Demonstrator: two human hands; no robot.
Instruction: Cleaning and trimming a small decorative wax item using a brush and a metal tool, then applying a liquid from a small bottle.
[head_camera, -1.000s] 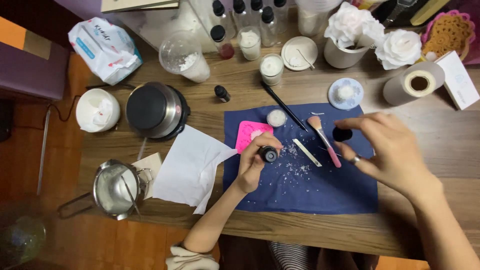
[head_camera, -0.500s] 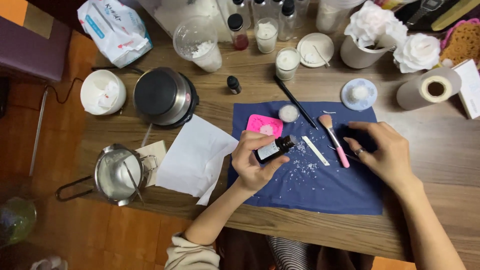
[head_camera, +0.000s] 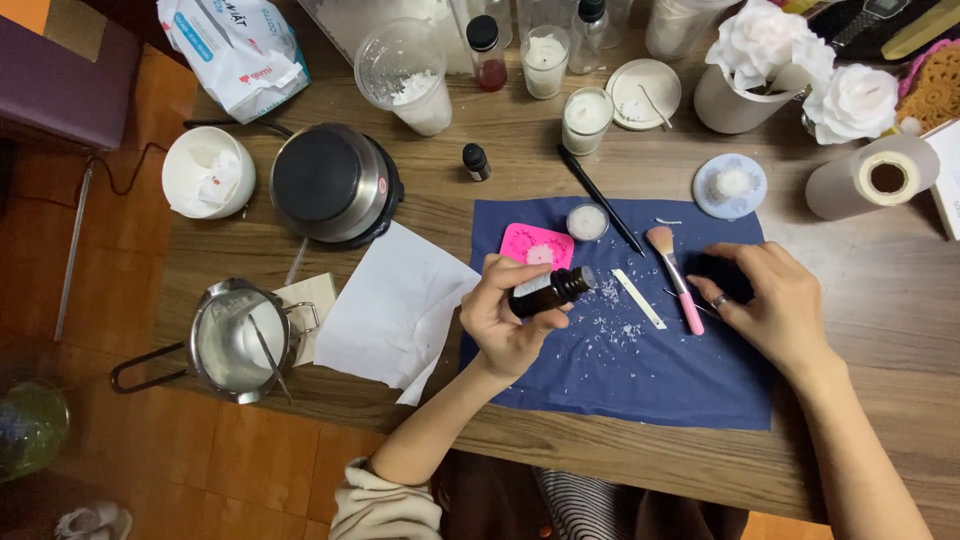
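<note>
Left hand (head_camera: 505, 320) holds dark bottle (head_camera: 548, 292) tipped sideways, mouth pointing right.

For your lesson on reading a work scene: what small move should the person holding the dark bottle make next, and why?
Probably tip the bottle a little further over the pink mould. The left hand holds it tilted, open mouth near the mould, while the right hand rests on the blue cloth.
</note>
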